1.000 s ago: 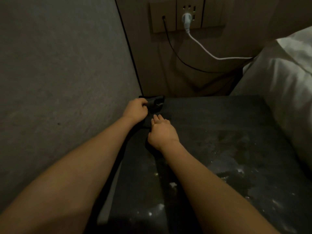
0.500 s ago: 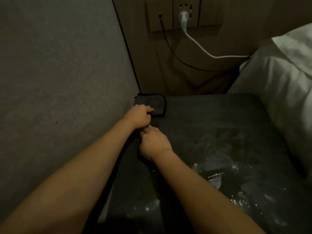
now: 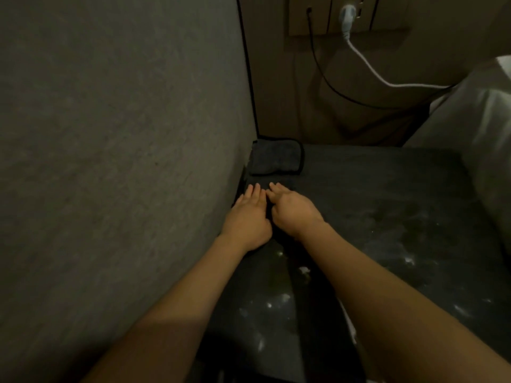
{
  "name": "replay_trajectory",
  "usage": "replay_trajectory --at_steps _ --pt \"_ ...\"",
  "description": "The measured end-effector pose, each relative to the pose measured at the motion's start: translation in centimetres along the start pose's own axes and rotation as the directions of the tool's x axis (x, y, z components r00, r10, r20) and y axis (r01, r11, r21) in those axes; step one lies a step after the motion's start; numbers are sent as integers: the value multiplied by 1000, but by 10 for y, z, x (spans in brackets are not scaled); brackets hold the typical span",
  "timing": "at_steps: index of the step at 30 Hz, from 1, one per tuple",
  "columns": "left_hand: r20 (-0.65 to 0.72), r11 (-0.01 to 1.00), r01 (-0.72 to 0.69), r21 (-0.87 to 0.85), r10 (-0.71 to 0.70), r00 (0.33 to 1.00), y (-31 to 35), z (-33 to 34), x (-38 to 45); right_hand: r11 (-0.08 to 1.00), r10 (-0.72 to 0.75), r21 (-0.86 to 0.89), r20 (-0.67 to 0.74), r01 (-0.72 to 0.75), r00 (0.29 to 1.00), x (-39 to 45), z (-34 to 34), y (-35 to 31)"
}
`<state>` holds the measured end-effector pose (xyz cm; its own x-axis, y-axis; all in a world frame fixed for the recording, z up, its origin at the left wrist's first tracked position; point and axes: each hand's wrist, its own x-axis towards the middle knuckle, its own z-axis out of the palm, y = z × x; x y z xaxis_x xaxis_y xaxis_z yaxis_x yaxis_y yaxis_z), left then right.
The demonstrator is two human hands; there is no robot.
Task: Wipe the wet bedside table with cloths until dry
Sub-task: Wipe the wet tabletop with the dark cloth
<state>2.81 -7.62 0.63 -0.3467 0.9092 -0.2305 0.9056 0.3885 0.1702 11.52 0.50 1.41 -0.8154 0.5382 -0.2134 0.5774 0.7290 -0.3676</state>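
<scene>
A dark bedside table [image 3: 365, 178] fills the lower right, with shiny wet patches [image 3: 403, 244] over its middle and front. A folded dark grey cloth [image 3: 276, 157] lies flat in its back left corner against the wall. My left hand [image 3: 249, 217] and my right hand [image 3: 293, 208] lie palm down side by side on the table just in front of that cloth, fingers stretched toward it and not touching it. Neither hand holds anything that I can see. The surface under the palms is too dark to tell whether another cloth lies there.
A grey wall [image 3: 110, 134] runs close along the table's left edge. Behind, a socket panel [image 3: 345, 12] holds a white cable [image 3: 373, 70] and a black cable [image 3: 323, 78]. White bedding [image 3: 484, 120] borders the table on the right.
My left hand held the dark cloth a second ago and has let it go in the back corner. Both hands have drawn back slightly and now lie flat on the table.
</scene>
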Motion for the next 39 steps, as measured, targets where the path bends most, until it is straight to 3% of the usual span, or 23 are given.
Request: replay_trajectory --at_steps 7,17,28,39 --pt "46 996 -84 -33 85 995 20 -8 12 996 19 -85 -13 -20 1000 -3 -7 28" --pt "106 978 -207 -36 210 972 145 7 41 962 204 -170 -77 -214 976 -66 -37 128" --pt "151 927 -376 -10 373 915 257 21 56 888 400 -173 -165 -425 902 -134 -56 211" --pt "127 868 -496 -11 494 860 263 29 55 840 476 -139 -274 -524 836 -150 -40 208"
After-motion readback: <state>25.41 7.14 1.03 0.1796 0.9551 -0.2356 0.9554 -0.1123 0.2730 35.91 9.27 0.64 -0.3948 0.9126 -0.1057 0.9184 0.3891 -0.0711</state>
